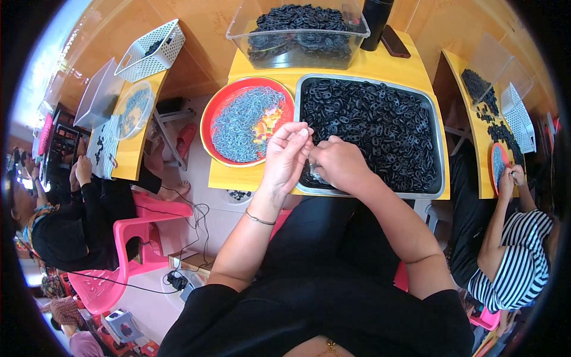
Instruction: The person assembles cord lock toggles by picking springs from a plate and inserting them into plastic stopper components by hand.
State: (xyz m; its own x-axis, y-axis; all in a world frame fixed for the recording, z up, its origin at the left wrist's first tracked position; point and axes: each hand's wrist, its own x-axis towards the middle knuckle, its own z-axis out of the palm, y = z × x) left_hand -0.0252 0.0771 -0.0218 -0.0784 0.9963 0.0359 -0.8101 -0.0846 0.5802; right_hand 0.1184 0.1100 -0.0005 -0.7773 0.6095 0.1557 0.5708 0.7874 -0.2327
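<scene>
My left hand [288,153] is closed in a pinch, thumb against fingertips, above the gap between a red plate and a metal tray. Close beside it, my right hand [338,165] has its fingers curled together over the tray's near left corner. What either hand pinches is too small or hidden to make out. The red plate [209,141] bears a heap of thin silvery-blue wire pieces [241,122], with its coloured pattern showing on the right. The metal tray [442,156] is filled with small black parts with holes [380,131].
Behind the tray stands a clear bin [285,58] of black parts, beside a dark cylinder [376,24] and a phone [395,43]. People work at yellow tables on both sides. A pink chair [122,238] and cables [199,223] lie to the left.
</scene>
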